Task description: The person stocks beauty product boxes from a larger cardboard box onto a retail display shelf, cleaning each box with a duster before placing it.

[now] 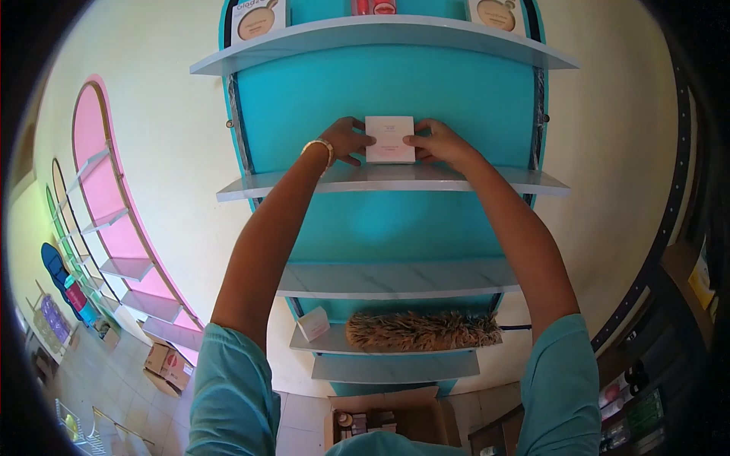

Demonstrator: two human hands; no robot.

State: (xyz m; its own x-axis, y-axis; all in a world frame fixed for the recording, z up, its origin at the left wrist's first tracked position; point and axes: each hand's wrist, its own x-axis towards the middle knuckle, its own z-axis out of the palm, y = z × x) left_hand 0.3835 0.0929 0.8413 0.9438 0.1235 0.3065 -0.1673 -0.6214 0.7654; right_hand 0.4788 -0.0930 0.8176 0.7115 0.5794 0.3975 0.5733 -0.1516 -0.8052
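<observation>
A small white box (391, 140) with faint pink print stands upright at the middle of a grey marbled shelf (304, 181), against a turquoise back panel. My left hand (349, 140), with a bracelet at the wrist, grips the box by its left side. On its right side, my right hand (439, 143) holds it between thumb and fingers. Both thumbs rest on the front face, and some fingers are hidden behind the box. Its lower edge appears to touch the shelf.
On the shelf above stand boxed compacts (258, 21) and a red-printed box (374, 7). Lower down lie a brown fluffy duster (422, 331) and another white box (313, 324). An open cardboard carton (433, 418) with small boxes sits on the floor. Pink-backed shelves (125, 267) line the left wall.
</observation>
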